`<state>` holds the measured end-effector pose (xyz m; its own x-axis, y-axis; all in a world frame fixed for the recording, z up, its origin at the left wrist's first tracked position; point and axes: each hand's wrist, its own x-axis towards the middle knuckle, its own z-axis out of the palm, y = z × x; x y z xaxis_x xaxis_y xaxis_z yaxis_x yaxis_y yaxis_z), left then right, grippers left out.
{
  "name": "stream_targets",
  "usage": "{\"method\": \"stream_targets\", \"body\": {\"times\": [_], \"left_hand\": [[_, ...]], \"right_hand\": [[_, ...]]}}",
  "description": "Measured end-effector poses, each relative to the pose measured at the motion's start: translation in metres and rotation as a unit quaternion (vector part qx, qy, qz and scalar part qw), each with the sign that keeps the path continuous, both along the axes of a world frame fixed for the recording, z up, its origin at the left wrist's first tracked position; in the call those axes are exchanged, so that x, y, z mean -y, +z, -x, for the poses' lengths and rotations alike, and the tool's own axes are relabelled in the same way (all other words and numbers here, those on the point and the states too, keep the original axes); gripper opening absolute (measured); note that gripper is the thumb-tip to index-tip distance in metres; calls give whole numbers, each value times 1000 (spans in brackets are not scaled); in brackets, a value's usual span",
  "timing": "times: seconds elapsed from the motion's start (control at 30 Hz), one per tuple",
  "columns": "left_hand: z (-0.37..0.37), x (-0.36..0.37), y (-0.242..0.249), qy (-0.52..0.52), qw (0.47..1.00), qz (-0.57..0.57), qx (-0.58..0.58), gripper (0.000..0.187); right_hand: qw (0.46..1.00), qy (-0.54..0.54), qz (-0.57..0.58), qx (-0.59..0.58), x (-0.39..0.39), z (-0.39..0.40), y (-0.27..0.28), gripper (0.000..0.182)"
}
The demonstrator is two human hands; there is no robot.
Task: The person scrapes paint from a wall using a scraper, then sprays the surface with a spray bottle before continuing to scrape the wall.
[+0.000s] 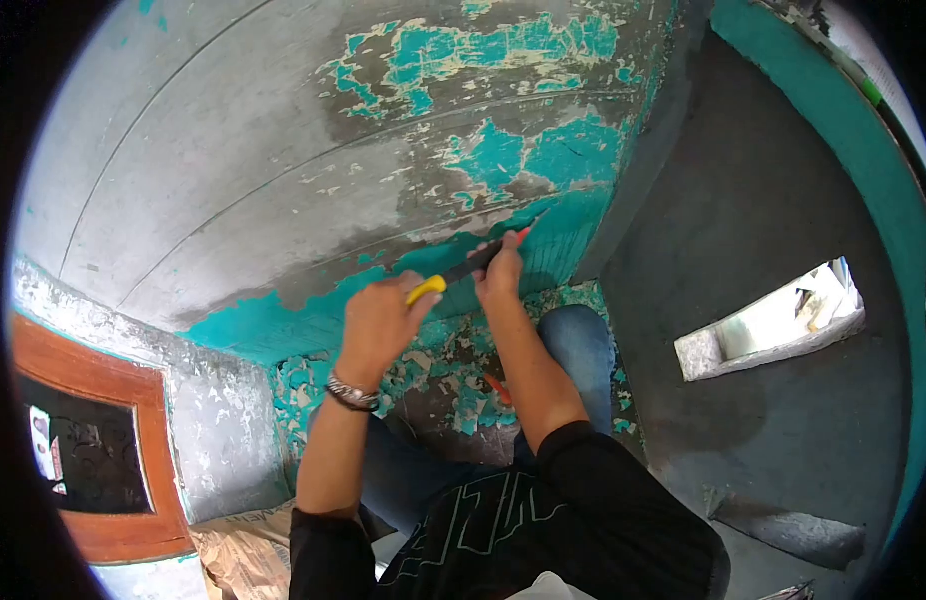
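Patchy wall [253, 180] above turquoise paint flakes [470, 412].
The left hand [376, 312] has its fingers wrapped around the yellow end of a hand tool [470, 264]; the right hand [501, 272] grips it near the orange part, its tip at turquoise paint low on the wall.

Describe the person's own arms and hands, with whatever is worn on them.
Short black sleeves leave both forearms uncovered. The left hand is ungloved, with a silvery, chain-like bracelet and a dark band at its wrist. The right hand is ungloved too; no band shows there.
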<state>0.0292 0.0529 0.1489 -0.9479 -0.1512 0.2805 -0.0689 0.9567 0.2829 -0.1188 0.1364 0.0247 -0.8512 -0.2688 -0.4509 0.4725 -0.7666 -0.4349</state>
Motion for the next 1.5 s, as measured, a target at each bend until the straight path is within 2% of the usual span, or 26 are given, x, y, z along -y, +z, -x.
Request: {"method": "stream_targets", "body": {"times": [0.07, 0.13, 0.2, 0.3, 0.53, 0.7, 0.83, 0.93, 1.0, 1.03, 1.1, 1.13, 1.2, 1.37, 1.43, 1.5], "left_hand": [[7, -21, 9, 3, 1000, 4, 21, 26], [3, -27, 12, 6, 999, 11, 43, 25], [-16, -24, 6, 8, 1000, -15, 24, 24], [-40, -23, 0, 44, 998, -34, 8, 21], [-44, -23, 0, 76, 994, -79, -22, 19], [-31, -25, 9, 57, 998, -20, -31, 23], [-18, -16, 18, 60, 997, -40, -20, 25], [-13, -18, 31, 61, 998, 1, -23, 25], [-8, -20, 42, 66, 997, 11, 29, 27], [0, -24, 37, 69, 997, 10, 27, 27], [20, -37, 10, 11, 1000, 0, 18, 25], [28, -44, -1, 9, 1000, 0, 14, 25], [42, -55, -11, -15, 1000, -10, -8, 27], [1, -52, -30, -35, 998, -52, -1, 25], [-20, -40, -39, -28, 998, -49, 13, 24], [-34, -24, -53, 30, 996, -2, 83, 21]], "right_hand": [[999, -51, 11, 16, -12, 10, -3, 35], [998, -53, 24, -8, -16, 3, -9, 35], [999, 28, 9, -38, -18, -8, -4, 35], [992, 73, -16, -99, -17, -20, 9, 34], [992, 66, -11, -105, -12, -21, 19, 34], [995, 35, -16, -88, -13, -12, 21, 34], [994, 46, -21, -93, -16, -6, 19, 34], [995, 43, -13, -87, -14, -3, 21, 34], [997, 49, -10, -52, -14, 0, 24, 34], [997, 52, -11, -54, -17, 8, 18, 34], [998, -58, 4, -27, -29, 29, -4, 38], [998, -59, 4, -31, -36, 35, -5, 38], [991, -134, -3, -12, -50, 43, 0, 38], [992, -107, -30, -54, -56, 15, -1, 37], [998, -30, 59, 5, -45, -3, -6, 35], [996, -10, 83, 20, -29, -7, -19, 37]]}}
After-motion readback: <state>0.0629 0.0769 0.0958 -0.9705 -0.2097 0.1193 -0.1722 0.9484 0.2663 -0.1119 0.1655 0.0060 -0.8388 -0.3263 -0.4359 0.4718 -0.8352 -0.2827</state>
